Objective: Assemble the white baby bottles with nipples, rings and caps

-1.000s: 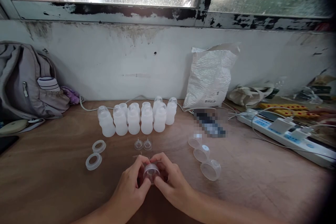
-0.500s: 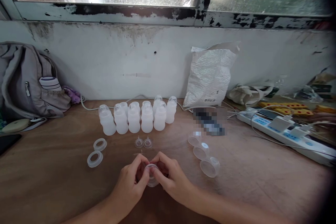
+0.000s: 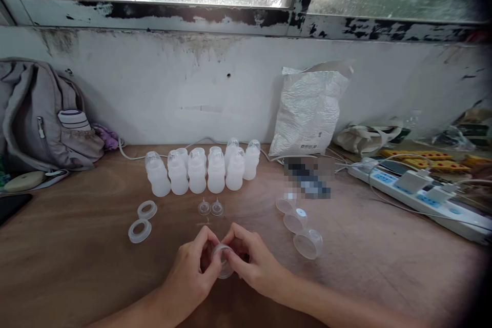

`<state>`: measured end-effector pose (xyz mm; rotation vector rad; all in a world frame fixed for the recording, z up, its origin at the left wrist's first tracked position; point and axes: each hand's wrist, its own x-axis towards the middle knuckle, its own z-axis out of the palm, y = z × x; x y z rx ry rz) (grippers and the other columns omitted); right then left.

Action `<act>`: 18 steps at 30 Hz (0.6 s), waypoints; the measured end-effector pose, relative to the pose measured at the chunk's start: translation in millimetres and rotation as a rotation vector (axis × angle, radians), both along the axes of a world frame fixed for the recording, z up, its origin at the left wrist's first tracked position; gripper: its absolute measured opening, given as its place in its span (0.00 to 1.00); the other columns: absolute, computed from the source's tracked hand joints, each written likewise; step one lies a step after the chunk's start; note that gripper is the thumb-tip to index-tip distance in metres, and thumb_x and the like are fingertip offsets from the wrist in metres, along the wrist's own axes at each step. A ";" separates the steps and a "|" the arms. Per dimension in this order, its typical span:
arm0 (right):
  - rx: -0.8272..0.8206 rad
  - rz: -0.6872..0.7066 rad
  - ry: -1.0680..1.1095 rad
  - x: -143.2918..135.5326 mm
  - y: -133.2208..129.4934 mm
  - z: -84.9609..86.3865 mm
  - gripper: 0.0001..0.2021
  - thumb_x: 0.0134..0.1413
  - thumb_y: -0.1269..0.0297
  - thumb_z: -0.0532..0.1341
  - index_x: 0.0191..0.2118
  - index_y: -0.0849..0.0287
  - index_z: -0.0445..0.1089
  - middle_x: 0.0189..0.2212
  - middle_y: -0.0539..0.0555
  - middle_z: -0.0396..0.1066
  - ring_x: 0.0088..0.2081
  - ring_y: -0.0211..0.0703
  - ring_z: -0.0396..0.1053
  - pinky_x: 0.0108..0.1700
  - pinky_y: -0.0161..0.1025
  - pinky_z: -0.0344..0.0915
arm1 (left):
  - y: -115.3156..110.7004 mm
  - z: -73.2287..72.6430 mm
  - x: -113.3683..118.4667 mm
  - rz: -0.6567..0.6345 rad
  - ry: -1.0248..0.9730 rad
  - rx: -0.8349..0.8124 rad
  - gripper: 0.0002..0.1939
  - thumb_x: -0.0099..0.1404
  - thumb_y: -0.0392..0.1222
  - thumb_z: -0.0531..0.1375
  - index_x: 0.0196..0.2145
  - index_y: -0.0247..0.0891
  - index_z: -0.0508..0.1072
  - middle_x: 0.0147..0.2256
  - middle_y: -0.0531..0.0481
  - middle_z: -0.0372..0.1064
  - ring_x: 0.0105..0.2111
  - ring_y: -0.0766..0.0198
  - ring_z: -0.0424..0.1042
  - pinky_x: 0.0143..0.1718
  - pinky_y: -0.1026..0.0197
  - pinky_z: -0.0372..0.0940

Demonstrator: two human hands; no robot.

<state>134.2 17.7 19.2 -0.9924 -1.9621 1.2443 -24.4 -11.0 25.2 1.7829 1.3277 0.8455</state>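
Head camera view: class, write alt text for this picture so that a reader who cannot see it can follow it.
Two bare hands, left hand and right hand, together pinch a small clear plastic cap over a wooden table. Behind them stand a cluster of white bottles, two clear teats, two rings at left and three clear cups at right.

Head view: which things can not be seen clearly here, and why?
- Small clear part: mostly covered by left hand and right hand; its shape is unclear.
- Pixelated patch on the table: blurred out.
- Backpack: cut off by the left edge.
- Power strip: fades into the dark right border.
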 end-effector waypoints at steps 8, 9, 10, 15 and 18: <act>0.084 -0.045 -0.081 -1.1 -2.2 0.3 0.04 0.52 0.70 0.53 0.28 0.59 0.58 0.18 0.45 0.60 0.21 0.32 0.56 0.23 0.30 0.51 | 2.4 -0.6 0.4 0.029 0.041 -0.011 0.05 0.60 0.39 0.51 0.27 0.39 0.61 0.19 0.58 0.57 0.20 0.69 0.56 0.21 0.68 0.51; 0.085 -0.050 -0.077 -1.4 -2.2 1.1 0.03 0.52 0.70 0.53 0.28 0.59 0.58 0.18 0.45 0.59 0.21 0.32 0.56 0.23 0.30 0.51 | 2.6 -0.2 0.5 0.033 0.039 -0.007 0.05 0.61 0.40 0.51 0.27 0.39 0.61 0.19 0.58 0.57 0.20 0.69 0.56 0.21 0.68 0.51; 0.088 -0.054 -0.067 -1.6 -2.4 1.9 0.03 0.53 0.69 0.52 0.29 0.59 0.58 0.18 0.45 0.59 0.21 0.32 0.55 0.23 0.30 0.51 | 2.8 0.4 0.7 0.033 0.034 -0.004 0.05 0.61 0.40 0.51 0.28 0.39 0.61 0.20 0.58 0.58 0.20 0.69 0.57 0.21 0.68 0.51; 0.170 -0.062 -0.051 -1.3 -5.3 3.0 0.05 0.48 0.74 0.52 0.31 0.58 0.56 0.20 0.45 0.58 0.21 0.32 0.55 0.23 0.29 0.52 | 3.8 2.9 2.7 0.032 0.023 0.007 0.02 0.58 0.37 0.52 0.31 0.40 0.60 0.25 0.57 0.62 0.22 0.70 0.59 0.23 0.68 0.53; 0.300 -0.065 -0.117 0.1 -8.8 0.1 0.08 0.43 0.77 0.51 0.31 0.57 0.54 0.21 0.45 0.59 0.22 0.33 0.57 0.26 0.30 0.54 | 3.9 1.3 3.6 0.031 0.037 -0.008 0.05 0.55 0.33 0.52 0.30 0.40 0.58 0.22 0.59 0.60 0.21 0.70 0.59 0.22 0.69 0.52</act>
